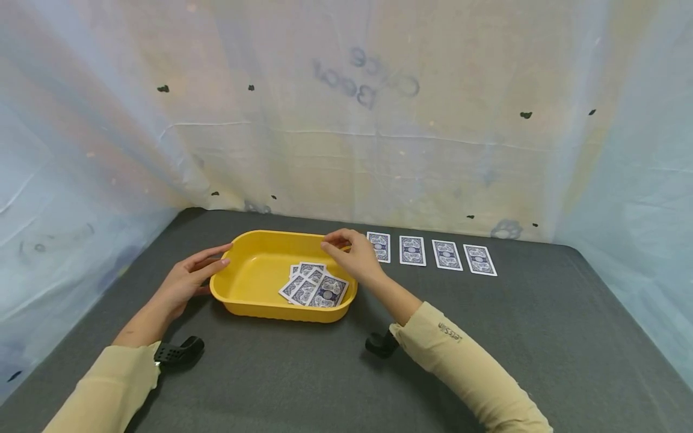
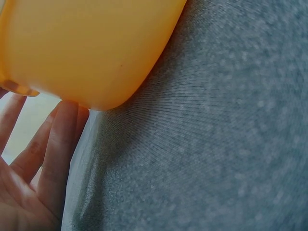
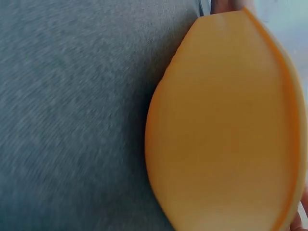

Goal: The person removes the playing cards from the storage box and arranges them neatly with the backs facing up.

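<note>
A yellow plastic tray (image 1: 254, 282) with raised walls sits on the dark table. Several playing cards (image 1: 314, 287) with blue patterned backs lie overlapped inside it, toward its right end. My left hand (image 1: 186, 279) is at the tray's left end, fingers fairly straight and touching the outer wall near the rim; the left wrist view shows these fingers (image 2: 62, 139) against the plastic. At the far right corner, my right hand (image 1: 357, 255) grips the rim, thumb toward the inside. Most of that hand is hidden in the right wrist view behind the tray wall (image 3: 226, 125).
Four face-down cards (image 1: 413, 250) lie in a row right of the tray, along the table's back edge. Plastic sheeting (image 1: 346, 150) hangs behind and at both sides. The dark table (image 1: 281, 379) extends in front of the tray. Black wrist devices (image 1: 181, 352) sit under both cuffs.
</note>
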`<state>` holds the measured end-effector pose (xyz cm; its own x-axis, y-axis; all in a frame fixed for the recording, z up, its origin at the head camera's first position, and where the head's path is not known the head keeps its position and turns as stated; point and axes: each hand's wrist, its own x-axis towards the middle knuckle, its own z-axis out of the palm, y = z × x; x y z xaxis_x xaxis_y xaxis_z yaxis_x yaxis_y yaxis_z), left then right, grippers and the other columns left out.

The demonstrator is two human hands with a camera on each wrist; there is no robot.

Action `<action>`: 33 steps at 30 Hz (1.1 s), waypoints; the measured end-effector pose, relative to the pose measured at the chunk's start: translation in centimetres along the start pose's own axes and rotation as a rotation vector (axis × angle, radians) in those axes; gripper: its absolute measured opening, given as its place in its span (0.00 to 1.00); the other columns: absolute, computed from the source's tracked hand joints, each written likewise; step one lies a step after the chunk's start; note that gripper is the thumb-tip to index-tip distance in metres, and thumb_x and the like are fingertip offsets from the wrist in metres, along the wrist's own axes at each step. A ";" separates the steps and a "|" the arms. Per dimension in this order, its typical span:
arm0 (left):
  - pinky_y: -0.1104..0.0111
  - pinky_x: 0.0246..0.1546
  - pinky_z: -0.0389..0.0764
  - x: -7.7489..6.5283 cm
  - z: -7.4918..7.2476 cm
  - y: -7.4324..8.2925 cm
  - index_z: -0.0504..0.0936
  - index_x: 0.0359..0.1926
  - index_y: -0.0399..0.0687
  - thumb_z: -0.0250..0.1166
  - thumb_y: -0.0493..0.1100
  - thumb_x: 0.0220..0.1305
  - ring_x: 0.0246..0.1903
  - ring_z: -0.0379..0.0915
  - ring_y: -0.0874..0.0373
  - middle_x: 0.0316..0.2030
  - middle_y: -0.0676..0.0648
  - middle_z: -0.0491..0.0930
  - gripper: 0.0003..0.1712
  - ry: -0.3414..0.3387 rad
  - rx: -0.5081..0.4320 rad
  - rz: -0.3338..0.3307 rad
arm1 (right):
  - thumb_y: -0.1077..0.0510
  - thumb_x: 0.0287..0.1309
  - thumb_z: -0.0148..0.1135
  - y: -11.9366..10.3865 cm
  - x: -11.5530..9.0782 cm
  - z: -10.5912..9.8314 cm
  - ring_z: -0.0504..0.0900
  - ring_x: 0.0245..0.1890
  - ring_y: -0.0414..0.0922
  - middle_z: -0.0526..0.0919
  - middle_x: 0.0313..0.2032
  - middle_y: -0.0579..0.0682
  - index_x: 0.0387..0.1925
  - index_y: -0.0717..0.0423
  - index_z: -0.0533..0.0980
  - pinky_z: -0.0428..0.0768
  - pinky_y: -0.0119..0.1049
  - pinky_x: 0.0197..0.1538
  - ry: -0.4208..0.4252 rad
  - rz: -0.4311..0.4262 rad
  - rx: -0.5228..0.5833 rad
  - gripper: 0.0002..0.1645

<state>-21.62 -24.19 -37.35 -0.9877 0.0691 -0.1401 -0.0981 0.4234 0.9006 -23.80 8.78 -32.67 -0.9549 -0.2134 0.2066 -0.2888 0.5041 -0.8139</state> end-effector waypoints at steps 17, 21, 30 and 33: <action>0.56 0.50 0.80 0.2 0.2 0.0 0.60 0.72 0.60 0.56 0.69 0.61 0.52 0.72 0.57 0.68 0.39 0.63 0.43 0.011 0.010 -0.029 | 0.55 0.59 0.65 -0.4 0.6 2.5 0.80 0.41 0.47 0.84 0.40 0.53 0.45 0.58 0.81 0.78 0.34 0.47 -0.098 0.061 0.029 0.14; 0.58 0.49 0.80 0.2 0.1 0.1 0.60 0.72 0.61 0.57 0.69 0.61 0.48 0.73 0.65 0.68 0.39 0.63 0.42 0.013 0.003 -0.028 | 0.55 0.58 0.65 -0.5 0.9 2.9 0.78 0.45 0.48 0.82 0.44 0.54 0.49 0.60 0.79 0.78 0.37 0.52 -0.161 0.132 -0.037 0.19; 0.59 0.48 0.81 0.0 0.2 -0.1 0.61 0.72 0.63 0.57 0.68 0.61 0.43 0.72 0.74 0.68 0.39 0.63 0.41 0.010 -0.022 -0.019 | 0.53 0.57 0.66 -0.5 1.2 3.4 0.75 0.57 0.51 0.78 0.56 0.56 0.57 0.59 0.76 0.72 0.44 0.61 -0.262 0.212 -0.160 0.26; 0.58 0.49 0.80 0.1 0.1 -0.1 0.61 0.72 0.63 0.57 0.68 0.61 0.43 0.72 0.73 0.68 0.39 0.63 0.41 0.013 -0.021 -0.016 | 0.53 0.56 0.67 -0.5 1.2 3.4 0.75 0.57 0.52 0.78 0.56 0.57 0.59 0.59 0.74 0.72 0.45 0.62 -0.281 0.214 -0.189 0.29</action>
<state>-21.66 -24.10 -37.47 -0.9874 0.0506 -0.1497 -0.1166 0.4058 0.9065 -24.51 5.40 -33.84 -0.9462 -0.2943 -0.1342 -0.1184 0.7013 -0.7030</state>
